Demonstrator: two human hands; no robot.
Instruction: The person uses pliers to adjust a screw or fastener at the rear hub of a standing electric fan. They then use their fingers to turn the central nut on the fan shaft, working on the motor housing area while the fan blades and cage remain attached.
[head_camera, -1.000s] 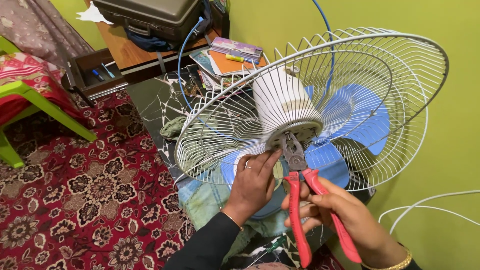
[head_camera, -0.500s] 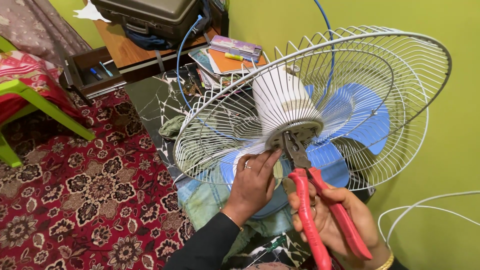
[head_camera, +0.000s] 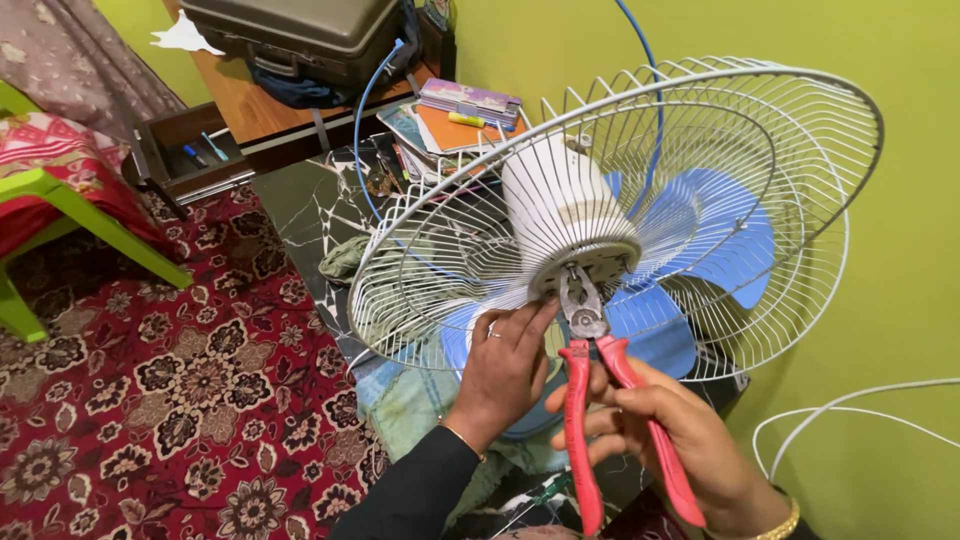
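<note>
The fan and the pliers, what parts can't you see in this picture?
Head view only:
- What the pliers tips bite: hidden by the fan guard wires and motor hub.
- Fan base: hidden behind the left hand and right hand.
- Pliers' handle ends: partly covered by the right hand.
- White cable: cut off at the right edge.

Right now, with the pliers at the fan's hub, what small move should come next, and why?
Probably squeeze the red-handled pliers and turn: their tips sit at the centre of the white wire fan guard, the right hand grips the handles, and the left hand braces the guard beside them.
</note>
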